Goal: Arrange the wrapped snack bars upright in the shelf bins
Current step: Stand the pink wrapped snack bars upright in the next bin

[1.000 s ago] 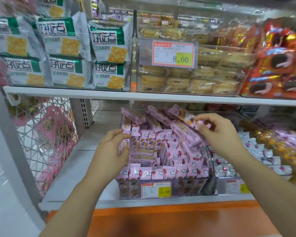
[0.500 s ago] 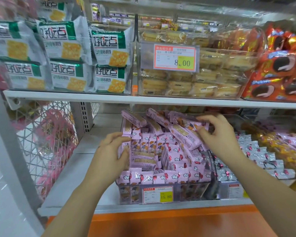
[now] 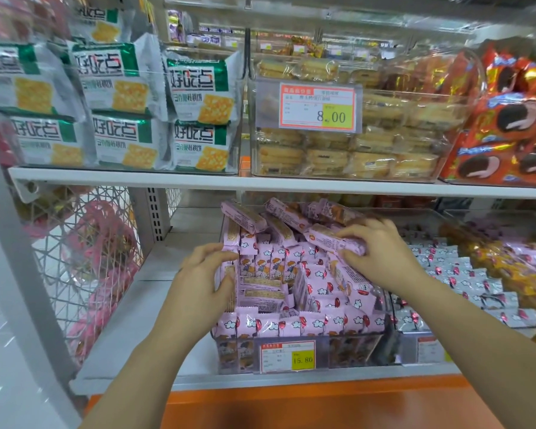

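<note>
A clear plastic bin [image 3: 347, 351] on the lower shelf is full of pink wrapped snack bars [image 3: 307, 283]. Most stand upright in rows; several lie loose and slanted on top at the back [image 3: 245, 216]. My right hand [image 3: 381, 252] grips one loose pink bar [image 3: 325, 239] lying on top of the pile, fingers over it and thumb beneath. My left hand [image 3: 205, 274] grips the upright bars at the bin's left side, fingers over their tops and thumb against them.
To the right stands a bin of silver-wrapped bars [image 3: 464, 283], then yellow and pink packs [image 3: 514, 270]. The upper shelf [image 3: 136, 178] carries green cracker bags, a clear biscuit box and red packs. A wire basket [image 3: 84, 258] is at left. An orange ledge [image 3: 291, 404] runs below.
My right hand came down from the back of the pile and closed on a loose pink bar. My left hand stayed at the bin's left side.
</note>
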`<state>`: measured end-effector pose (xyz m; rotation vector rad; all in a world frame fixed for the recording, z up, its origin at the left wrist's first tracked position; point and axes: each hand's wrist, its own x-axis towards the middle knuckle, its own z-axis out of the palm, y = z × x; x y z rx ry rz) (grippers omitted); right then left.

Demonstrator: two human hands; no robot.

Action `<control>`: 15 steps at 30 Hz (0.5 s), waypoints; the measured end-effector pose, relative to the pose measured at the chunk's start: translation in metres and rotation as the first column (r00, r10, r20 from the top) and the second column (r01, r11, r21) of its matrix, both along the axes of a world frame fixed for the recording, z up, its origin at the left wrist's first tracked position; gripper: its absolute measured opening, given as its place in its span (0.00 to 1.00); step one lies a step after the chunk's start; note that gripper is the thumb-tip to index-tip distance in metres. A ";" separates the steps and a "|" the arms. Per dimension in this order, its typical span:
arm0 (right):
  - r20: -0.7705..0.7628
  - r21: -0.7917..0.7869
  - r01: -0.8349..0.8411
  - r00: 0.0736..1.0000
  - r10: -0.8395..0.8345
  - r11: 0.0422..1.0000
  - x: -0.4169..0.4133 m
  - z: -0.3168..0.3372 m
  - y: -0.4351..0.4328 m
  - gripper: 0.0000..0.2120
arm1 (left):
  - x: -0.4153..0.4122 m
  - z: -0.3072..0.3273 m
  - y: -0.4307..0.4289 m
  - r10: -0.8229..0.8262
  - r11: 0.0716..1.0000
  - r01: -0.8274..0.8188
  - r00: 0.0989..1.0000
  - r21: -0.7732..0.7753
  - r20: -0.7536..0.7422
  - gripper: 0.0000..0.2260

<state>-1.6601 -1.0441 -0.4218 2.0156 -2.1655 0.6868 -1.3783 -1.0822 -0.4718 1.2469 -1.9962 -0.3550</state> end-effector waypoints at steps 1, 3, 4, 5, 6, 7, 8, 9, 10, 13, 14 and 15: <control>0.012 0.004 0.002 1.000 -0.002 1.000 -0.001 0.001 -0.001 0.16 | 0.000 0.000 0.000 0.000 1.000 0.000 1.000 0.000 0.000 0.13; 0.032 0.005 0.000 0.999 -0.001 1.000 -0.003 0.004 -0.004 0.16 | -0.001 -0.001 0.000 -0.002 1.000 0.002 1.000 -0.004 0.007 0.13; 0.032 -0.009 -0.001 0.999 0.001 1.000 -0.005 0.004 -0.005 0.16 | -0.001 -0.002 -0.001 0.000 1.000 0.000 1.000 -0.005 0.010 0.13; 0.019 -0.034 -0.004 1.000 0.005 0.999 -0.006 0.004 -0.007 0.15 | -0.001 -0.002 -0.002 0.002 1.000 -0.002 1.000 -0.004 0.010 0.13; -0.003 -0.057 -0.005 1.000 0.005 0.998 -0.006 0.003 -0.009 0.14 | -0.001 -0.002 -0.002 0.001 1.000 -0.001 1.000 -0.003 0.009 0.13; -0.021 -0.072 -0.002 1.000 0.001 0.997 -0.006 0.002 -0.010 0.13 | -0.001 -0.002 -0.003 -0.001 1.000 0.001 1.000 -0.004 0.006 0.13; -0.035 -0.079 0.010 0.999 -0.013 0.997 -0.005 0.002 -0.010 0.12 | -0.001 -0.001 -0.003 -0.003 1.000 0.003 1.000 -0.005 0.005 0.13; -0.046 -0.081 0.026 0.999 -0.030 0.996 -0.003 0.002 -0.009 0.12 | -0.001 -0.001 -0.003 -0.003 1.000 0.004 1.000 -0.005 0.007 0.13; -0.059 -0.084 0.040 0.997 -0.045 0.996 -0.002 0.002 -0.009 0.12 | -0.002 -0.002 -0.003 -0.004 1.000 0.004 1.000 -0.005 0.008 0.13; -0.095 -0.084 0.075 0.992 -0.083 0.994 0.002 0.001 -0.008 0.12 | -0.002 -0.003 -0.002 -0.002 1.000 0.002 1.000 -0.003 0.009 0.13; -0.099 -0.085 0.083 0.991 -0.091 0.993 0.003 0.002 -0.008 0.13 | -0.002 -0.003 -0.002 -0.002 1.000 0.002 1.000 -0.005 0.008 0.13; -0.099 -0.083 0.088 0.990 -0.096 0.993 0.004 0.002 -0.008 0.13 | -0.001 -0.003 -0.003 -0.002 1.000 0.002 1.000 -0.006 0.008 0.13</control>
